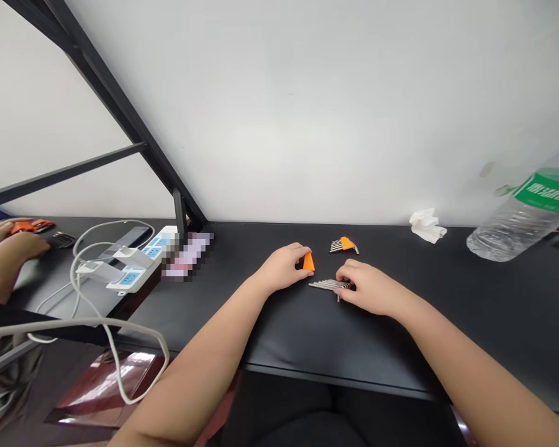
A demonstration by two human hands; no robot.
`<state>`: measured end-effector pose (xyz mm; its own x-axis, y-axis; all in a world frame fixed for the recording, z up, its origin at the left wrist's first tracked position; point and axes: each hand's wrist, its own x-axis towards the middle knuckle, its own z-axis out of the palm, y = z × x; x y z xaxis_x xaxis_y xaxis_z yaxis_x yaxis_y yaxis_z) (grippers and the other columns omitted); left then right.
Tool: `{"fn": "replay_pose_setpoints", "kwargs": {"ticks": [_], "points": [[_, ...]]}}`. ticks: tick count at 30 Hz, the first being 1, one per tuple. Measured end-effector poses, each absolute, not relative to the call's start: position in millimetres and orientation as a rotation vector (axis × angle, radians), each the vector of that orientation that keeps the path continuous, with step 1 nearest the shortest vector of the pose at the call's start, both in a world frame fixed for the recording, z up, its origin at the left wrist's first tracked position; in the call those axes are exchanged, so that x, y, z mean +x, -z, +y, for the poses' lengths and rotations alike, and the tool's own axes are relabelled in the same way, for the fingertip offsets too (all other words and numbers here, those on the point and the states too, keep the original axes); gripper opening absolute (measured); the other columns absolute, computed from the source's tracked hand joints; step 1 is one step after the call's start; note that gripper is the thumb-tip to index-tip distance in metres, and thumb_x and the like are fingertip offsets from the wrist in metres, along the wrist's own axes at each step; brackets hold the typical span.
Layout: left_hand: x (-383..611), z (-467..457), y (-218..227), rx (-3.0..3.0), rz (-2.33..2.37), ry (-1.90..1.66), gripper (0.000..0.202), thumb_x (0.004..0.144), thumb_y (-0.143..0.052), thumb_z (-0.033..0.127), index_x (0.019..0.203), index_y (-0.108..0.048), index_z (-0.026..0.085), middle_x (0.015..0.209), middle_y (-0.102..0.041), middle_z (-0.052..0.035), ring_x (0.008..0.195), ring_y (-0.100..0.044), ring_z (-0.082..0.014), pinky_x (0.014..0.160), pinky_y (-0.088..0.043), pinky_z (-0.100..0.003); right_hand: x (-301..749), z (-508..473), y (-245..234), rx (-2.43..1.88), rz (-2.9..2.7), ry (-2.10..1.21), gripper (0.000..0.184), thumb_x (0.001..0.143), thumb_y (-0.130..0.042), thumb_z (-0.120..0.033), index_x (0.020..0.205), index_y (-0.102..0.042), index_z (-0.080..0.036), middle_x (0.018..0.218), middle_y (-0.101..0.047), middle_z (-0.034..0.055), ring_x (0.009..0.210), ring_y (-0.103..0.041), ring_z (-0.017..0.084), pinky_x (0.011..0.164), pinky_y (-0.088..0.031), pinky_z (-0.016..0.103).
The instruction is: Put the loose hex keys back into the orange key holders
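Note:
My left hand [285, 267] pinches an orange hex key holder [309, 262] between thumb and fingers, just above the black table [205, 304]. To its right, my right hand [364, 287] is closed on a bundle of silver hex keys [325, 284]. Their long ends fan out leftward towards the orange holder, and a short bent end points down below my fingers. Holder and keys are apart. Behind both hands lies a second hex key set [342, 244], its keys seated in an orange holder. My fingers cover part of the bundle.
A crumpled tissue [427, 225] and a large plastic bottle [517, 217] stand at the right by the wall. On the left are a power strip [142, 261] with white cables, a blurred-out flat item [189, 256] and a black metal frame [135, 124]. Beyond it, another person's hands [16, 245] hold something orange.

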<state>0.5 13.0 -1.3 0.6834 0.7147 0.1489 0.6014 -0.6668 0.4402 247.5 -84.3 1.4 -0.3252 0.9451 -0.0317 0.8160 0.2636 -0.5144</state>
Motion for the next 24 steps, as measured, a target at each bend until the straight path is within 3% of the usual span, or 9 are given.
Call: {"fn": "replay_pose_setpoints", "kwargs": {"ticks": [8, 15, 24], "points": [[-0.2, 14.8, 4.9, 2.565, 1.043, -0.431, 0.046, 0.083, -0.075, 0.031, 0.126, -0.062, 0.026, 0.105, -0.067, -0.0029, 0.083, -0.064, -0.0192, 0.077, -0.051, -0.032, 227.3, -88.8, 2.9, -1.522, -2.416, -0.371, 0.011, 0.092, -0.062, -0.021, 0.081, -0.065, -0.021, 0.092, -0.060, 0.0038, 0.088, -0.057, 0.020, 0.080, -0.044, 0.034], [1.0, 14.2, 4.7, 2.552, 1.068, -0.421, 0.048, 0.084, -0.070, 0.027, 0.132, -0.060, 0.025, 0.096, -0.068, -0.0028, 0.082, -0.064, -0.0203, 0.075, -0.050, -0.031, 215.3, -95.0, -1.2, -1.569, -2.468, -0.294, 0.016, 0.082, -0.057, -0.006, 0.074, -0.059, -0.020, 0.085, -0.059, 0.0052, 0.081, -0.055, 0.019, 0.073, -0.043, 0.032], [1.3, 11.2, 1.6, 2.489, 1.096, -0.433, 0.049, 0.085, -0.069, 0.028, 0.133, -0.059, 0.027, 0.091, -0.069, -0.0003, 0.079, -0.064, -0.0189, 0.072, -0.049, -0.029, 219.2, -96.5, -0.3, -1.534, -2.518, -0.266, 0.014, 0.084, -0.056, -0.008, 0.080, -0.062, -0.020, 0.090, -0.060, 0.0065, 0.083, -0.056, 0.020, 0.072, -0.045, 0.032]]}}
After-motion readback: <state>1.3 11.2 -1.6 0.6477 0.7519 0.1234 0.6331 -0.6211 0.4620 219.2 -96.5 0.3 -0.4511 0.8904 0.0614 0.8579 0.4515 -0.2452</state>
